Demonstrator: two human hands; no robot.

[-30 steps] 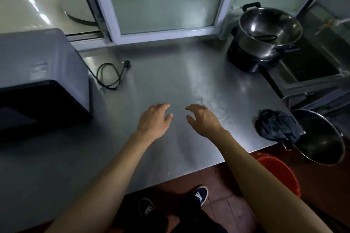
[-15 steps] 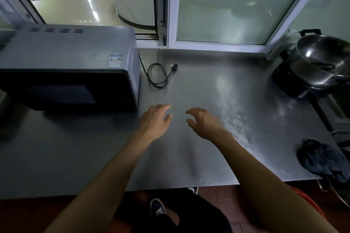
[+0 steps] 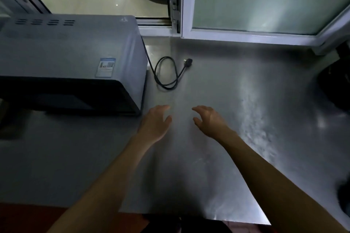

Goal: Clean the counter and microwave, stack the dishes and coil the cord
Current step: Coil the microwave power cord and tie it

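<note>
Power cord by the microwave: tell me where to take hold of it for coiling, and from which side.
Pinch the plug at the free end of the cord, coming from the right with the right hand. The plug lies loose on bare counter, away from the microwave, so fingers can close on it. The other end runs behind the microwave and looks fixed.

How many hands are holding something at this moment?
0. The left hand is over the counter near the microwave; the right hand is beside it. Both are empty.
</note>
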